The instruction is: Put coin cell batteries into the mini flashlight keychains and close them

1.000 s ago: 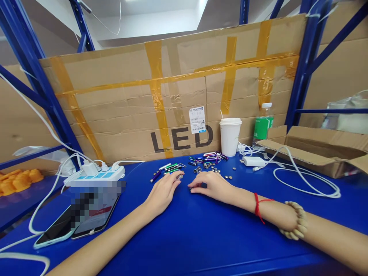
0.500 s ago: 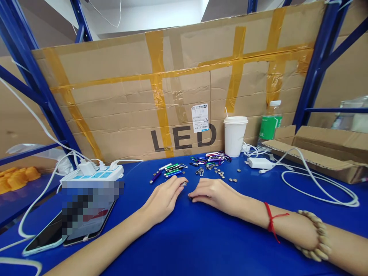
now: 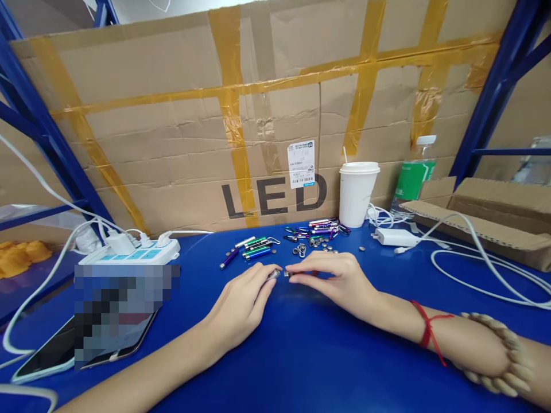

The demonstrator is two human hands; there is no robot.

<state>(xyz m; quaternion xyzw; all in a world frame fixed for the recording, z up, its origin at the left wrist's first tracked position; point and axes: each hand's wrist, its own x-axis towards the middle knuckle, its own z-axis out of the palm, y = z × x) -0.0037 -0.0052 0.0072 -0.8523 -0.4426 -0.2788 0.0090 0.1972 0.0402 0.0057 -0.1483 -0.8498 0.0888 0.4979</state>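
Note:
My left hand [image 3: 239, 301] is closed around a short silver tube-like piece [image 3: 274, 274], most of it hidden by the fingers. Facing it, my right hand [image 3: 336, 281] pinches a small silver metal piece [image 3: 287, 273] between thumb and fingertips, a narrow gap away from the left one. Just beyond the hands lie several slim metal penlights [image 3: 258, 252] in blue, green, silver and purple. Farther right is a heap of coloured penlights with clips [image 3: 318, 229]. Silver clips [image 3: 302, 250] and small round button cells [image 3: 362, 249] are scattered near it.
At left are a white power strip [image 3: 146, 253] and two phones [image 3: 47, 350]. A white cup [image 3: 357, 195], a bottle [image 3: 415, 178], a white charger with cable [image 3: 396, 237] and an open carton [image 3: 499, 212] stand right. A large cardboard sheet [image 3: 181, 149] closes off the back.
My right hand has risen and moved slightly left, bringing its small piece up beside the left hand's. The left hand keeps its hold. The camera view has tilted down and closer.

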